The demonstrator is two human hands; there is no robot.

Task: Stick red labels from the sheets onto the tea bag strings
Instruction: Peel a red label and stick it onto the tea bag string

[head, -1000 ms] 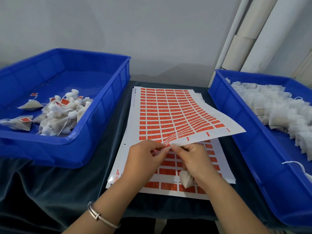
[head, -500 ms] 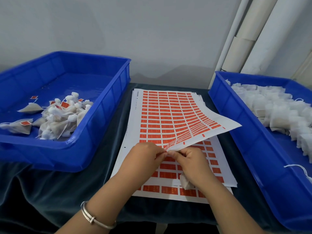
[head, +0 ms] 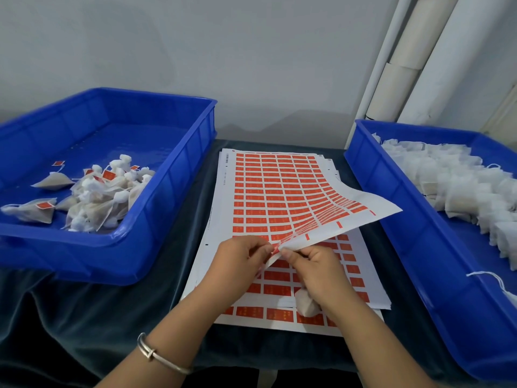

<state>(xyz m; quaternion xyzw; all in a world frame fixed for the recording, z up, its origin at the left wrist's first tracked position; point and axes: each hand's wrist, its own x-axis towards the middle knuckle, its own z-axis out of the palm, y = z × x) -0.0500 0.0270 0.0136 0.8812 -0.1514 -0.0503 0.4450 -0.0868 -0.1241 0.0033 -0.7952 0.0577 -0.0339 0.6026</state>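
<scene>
At a dark-draped surface (head: 140, 309), the left hand (head: 240, 261) and right hand (head: 316, 270) pinched the lifted near corner of the top label sheet (head: 279, 197), fingers closed on its edge. A white tea bag (head: 306, 303) appeared tucked under the right palm, though the grip was hidden. Labelled bags (head: 92, 197) lay in the left blue tray (head: 156, 219); unlabelled ones (head: 461, 186) filled the right tray (head: 414, 247).

1. Top label sheet (head: 279, 191): white with rows of red labels, near right corner curled up off the stack of sheets (head: 330, 317).
2. Small white tea bag (head: 306, 303) resting on that stack's near edge.
</scene>
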